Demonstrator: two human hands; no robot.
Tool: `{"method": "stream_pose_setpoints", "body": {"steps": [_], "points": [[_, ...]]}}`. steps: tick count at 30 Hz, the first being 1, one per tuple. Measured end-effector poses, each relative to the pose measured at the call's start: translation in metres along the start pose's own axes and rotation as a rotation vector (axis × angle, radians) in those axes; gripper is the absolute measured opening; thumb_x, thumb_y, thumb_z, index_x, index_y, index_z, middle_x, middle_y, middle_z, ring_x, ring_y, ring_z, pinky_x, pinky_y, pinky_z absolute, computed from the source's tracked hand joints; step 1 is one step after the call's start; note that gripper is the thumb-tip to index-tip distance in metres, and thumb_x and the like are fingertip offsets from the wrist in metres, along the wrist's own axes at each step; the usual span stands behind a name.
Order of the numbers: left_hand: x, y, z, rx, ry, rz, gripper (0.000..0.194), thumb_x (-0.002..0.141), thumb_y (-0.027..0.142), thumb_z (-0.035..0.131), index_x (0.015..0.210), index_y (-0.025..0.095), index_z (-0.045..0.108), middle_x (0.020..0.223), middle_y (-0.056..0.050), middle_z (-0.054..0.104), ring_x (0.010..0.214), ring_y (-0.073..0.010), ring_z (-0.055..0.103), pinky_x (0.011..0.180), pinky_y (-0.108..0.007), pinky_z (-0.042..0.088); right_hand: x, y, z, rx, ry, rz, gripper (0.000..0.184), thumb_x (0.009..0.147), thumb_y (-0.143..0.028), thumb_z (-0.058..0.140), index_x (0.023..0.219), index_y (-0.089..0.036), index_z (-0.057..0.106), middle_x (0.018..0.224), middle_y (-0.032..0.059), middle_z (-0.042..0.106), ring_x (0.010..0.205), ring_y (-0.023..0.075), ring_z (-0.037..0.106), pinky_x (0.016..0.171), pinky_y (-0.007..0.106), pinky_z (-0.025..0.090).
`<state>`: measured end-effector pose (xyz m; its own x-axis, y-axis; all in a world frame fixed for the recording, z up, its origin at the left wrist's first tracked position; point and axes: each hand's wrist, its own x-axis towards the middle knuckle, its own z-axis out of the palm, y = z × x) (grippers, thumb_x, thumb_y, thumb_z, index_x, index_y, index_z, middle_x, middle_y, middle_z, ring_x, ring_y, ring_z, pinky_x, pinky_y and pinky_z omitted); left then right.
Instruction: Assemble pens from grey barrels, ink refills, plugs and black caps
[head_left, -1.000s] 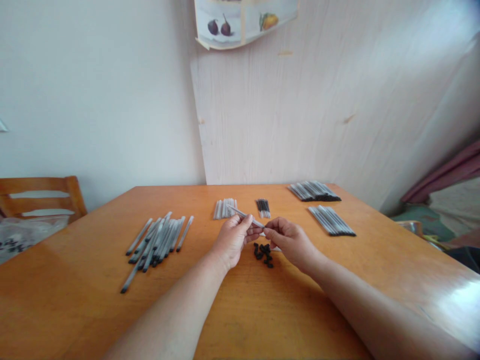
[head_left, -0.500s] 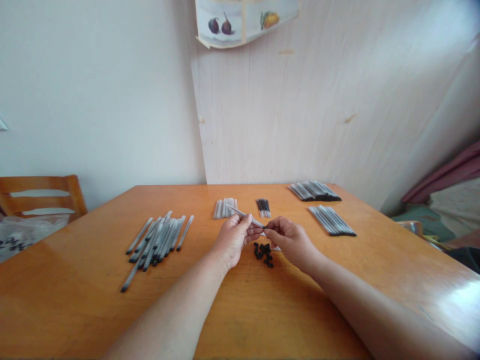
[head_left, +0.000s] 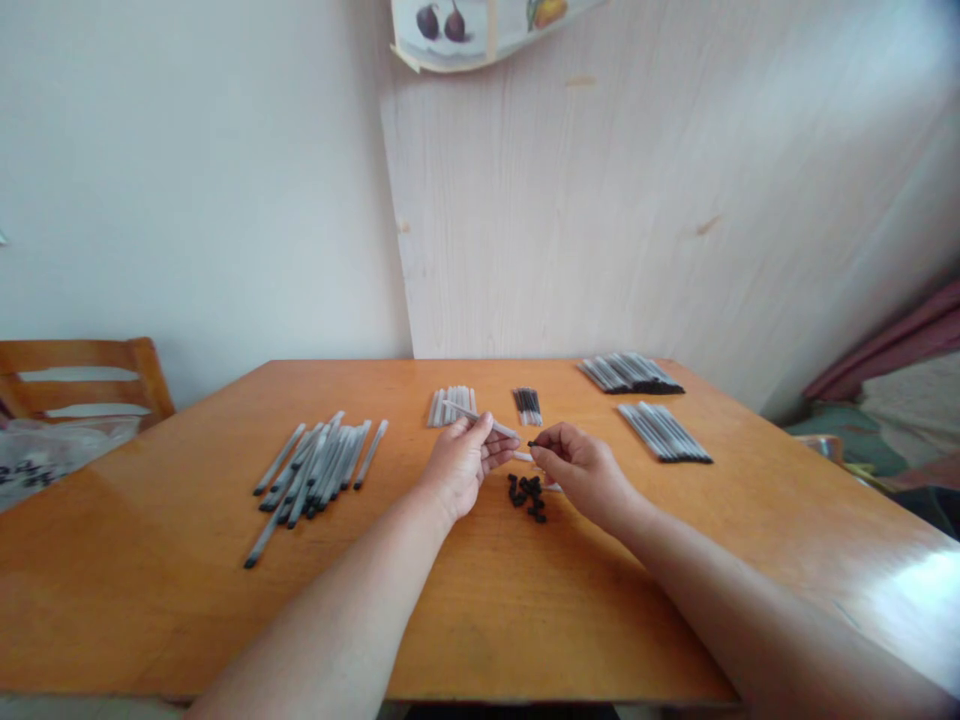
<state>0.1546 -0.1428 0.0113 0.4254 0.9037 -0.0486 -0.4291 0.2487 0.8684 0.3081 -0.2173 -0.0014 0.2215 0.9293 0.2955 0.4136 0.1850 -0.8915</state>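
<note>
My left hand [head_left: 456, 468] is closed on a translucent white pen barrel [head_left: 504, 430], held at a slant between thumb and fingers. A small black pen plug [head_left: 531, 444] is pinched in the fingertips of my right hand [head_left: 585, 468]. A narrow gap separates the plug from the barrel's near end. Below the hands lies a small heap of black plugs [head_left: 529, 492]. Another whitish stick [head_left: 523, 457] lies behind them, partly hidden by my right hand.
Clear barrels [head_left: 442, 408] and dark refills [head_left: 527, 405] lie in rows at the back of the wooden table [head_left: 465, 620]. Black-ended pens form a loose pile [head_left: 319, 475] at left and two stacks, far [head_left: 630, 373] and near [head_left: 664, 433], at right. A chair [head_left: 82, 380] stands left.
The black plug and the barrel end were together; now they are apart, with my right hand slightly away. The view has tilted down a little, showing the table's front edge.
</note>
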Motion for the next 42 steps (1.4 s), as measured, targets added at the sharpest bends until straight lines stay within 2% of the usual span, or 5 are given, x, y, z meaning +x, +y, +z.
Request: {"method": "stream_pose_setpoints", "body": {"steps": [4,9,17,28,42], "points": [[0.004,0.004,-0.005,0.005,0.041,0.036,0.014,0.088,0.028,0.059,0.088,0.015,0.054,0.076,-0.009,0.070,0.069,-0.0174,0.070,0.062,-0.026,0.054,-0.001,0.000,-0.003,-0.206,-0.040,-0.076,0.015,0.083,-0.034,0.057,0.082,-0.019,0.060,0.064,-0.0026,0.055,0.057,0.0110,0.048,0.053,0.023,0.036],[0.005,0.006,-0.007,0.022,0.075,0.065,0.013,0.089,0.028,0.058,0.090,0.015,0.054,0.073,-0.008,0.070,0.066,-0.0163,0.069,0.061,-0.025,0.053,-0.006,-0.003,-0.006,-0.470,-0.140,-0.198,0.011,0.082,-0.027,0.058,0.084,-0.021,0.067,0.076,0.0009,0.060,0.067,0.0121,0.052,0.061,0.024,0.037],[0.004,0.005,-0.006,0.055,0.083,0.069,0.014,0.089,0.028,0.057,0.089,0.014,0.054,0.074,-0.008,0.069,0.066,-0.0159,0.069,0.060,-0.025,0.052,-0.011,-0.008,-0.006,-0.691,-0.233,-0.201,0.013,0.083,-0.028,0.059,0.086,-0.023,0.070,0.082,0.0030,0.059,0.071,0.0131,0.052,0.063,0.024,0.036],[0.004,0.005,-0.006,0.064,0.071,0.060,0.015,0.090,0.030,0.056,0.087,0.015,0.053,0.074,-0.008,0.069,0.069,-0.0160,0.069,0.061,-0.024,0.052,-0.009,-0.005,-0.006,-0.678,-0.232,-0.224,0.015,0.084,-0.028,0.058,0.087,-0.023,0.071,0.081,0.0037,0.061,0.074,0.0143,0.055,0.066,0.025,0.038],[-0.002,0.000,0.001,0.098,-0.037,-0.034,0.015,0.088,0.029,0.058,0.084,0.015,0.053,0.078,-0.008,0.070,0.068,-0.0162,0.070,0.061,-0.025,0.053,0.000,0.000,-0.001,-0.382,0.030,-0.216,0.022,0.087,-0.037,0.053,0.087,-0.020,0.067,0.076,0.0015,0.066,0.068,0.0136,0.057,0.061,0.024,0.039]]}}
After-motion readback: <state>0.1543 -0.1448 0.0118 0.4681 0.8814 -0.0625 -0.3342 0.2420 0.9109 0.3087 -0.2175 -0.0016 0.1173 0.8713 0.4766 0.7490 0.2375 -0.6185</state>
